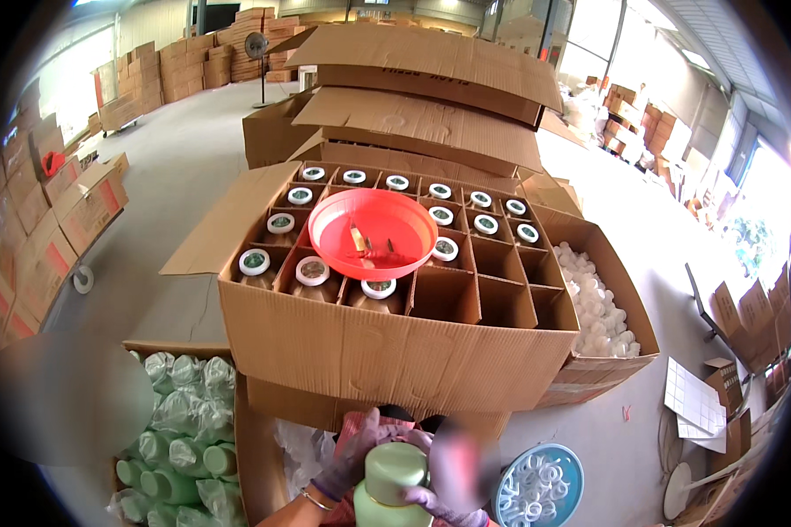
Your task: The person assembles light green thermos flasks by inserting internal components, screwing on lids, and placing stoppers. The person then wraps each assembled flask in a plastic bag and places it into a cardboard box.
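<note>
At the lower edge I hold a pale green bottle [387,509] upright, close to my body, with a wide green cap [396,471] on top. My left hand [350,467], in a grey-purple glove with a bracelet at the wrist, is closed on its left side. My right hand [444,505], also gloved, grips its right side; a blurred patch hides part of this hand. Beyond them stands a divided carton [387,351] of several bottles with white rings round their tops. A red bowl [360,211] holding a few small items rests on the bottles.
To the left, a carton holds green bottles [169,485] in plastic bags. A blue basin [576,492] of white rings is at right. Behind it, a box holds small white caps [593,307]. Stacked cartons [413,61] rise at the back; a trolley [83,279] stands left.
</note>
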Motion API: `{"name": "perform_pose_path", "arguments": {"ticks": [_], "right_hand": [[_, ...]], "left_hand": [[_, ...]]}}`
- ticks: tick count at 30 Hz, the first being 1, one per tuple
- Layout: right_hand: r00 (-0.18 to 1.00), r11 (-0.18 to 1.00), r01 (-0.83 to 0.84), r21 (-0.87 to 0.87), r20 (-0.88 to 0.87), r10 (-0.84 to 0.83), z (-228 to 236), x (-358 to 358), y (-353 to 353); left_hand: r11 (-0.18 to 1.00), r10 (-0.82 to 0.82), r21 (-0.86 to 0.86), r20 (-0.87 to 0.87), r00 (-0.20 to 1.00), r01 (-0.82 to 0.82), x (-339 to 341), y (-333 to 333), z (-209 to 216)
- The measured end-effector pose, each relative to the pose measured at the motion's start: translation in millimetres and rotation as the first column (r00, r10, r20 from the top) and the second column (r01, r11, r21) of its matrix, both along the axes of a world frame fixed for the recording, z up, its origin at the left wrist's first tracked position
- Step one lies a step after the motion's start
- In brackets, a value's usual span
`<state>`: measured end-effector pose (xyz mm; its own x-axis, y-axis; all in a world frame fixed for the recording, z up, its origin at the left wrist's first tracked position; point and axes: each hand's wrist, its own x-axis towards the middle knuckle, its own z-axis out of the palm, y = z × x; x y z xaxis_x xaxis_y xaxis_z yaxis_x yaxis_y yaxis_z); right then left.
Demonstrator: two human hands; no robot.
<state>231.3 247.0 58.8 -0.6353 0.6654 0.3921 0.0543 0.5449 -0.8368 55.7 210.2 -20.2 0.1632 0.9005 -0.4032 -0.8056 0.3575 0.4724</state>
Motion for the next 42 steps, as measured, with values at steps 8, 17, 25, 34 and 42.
{"name": "perform_pose_path", "arguments": {"ticks": [8,17,25,34,42], "right_hand": [[0.923,0.991,0.036,0.127,0.376,-0.082,-58.8,55.7,87.0],[0.94,0.915,-0.261,-0.308,-0.295,0.169,37.4,-33.6,57.6],[0.975,0.872,0.219,0.437,-0.124,-0.182,119.5,-206.7,284.9],[0.85,0.965,0.195,0.174,0.461,-0.255,80.5,-196.0,353.6],[0.966,0.949,0.256,-0.187,0.002,-0.26,92.1,-7.0,382.2]], "left_hand": [[0.988,0.031,-0.141,-0.215,0.976,-0.062,-7.9,-26.4,15.1],[0.994,0.064,0.105,-0.22,0.973,-0.041,5.4,-18.6,45.3],[0.976,-0.107,0.176,-0.144,0.984,0.131,-0.5,-40.6,16.4],[0.976,-0.159,0.121,-0.188,0.969,0.183,-14.7,-46.1,24.9],[0.977,-0.16,0.105,-0.228,0.96,0.188,-16.9,-49.5,34.3]]}}
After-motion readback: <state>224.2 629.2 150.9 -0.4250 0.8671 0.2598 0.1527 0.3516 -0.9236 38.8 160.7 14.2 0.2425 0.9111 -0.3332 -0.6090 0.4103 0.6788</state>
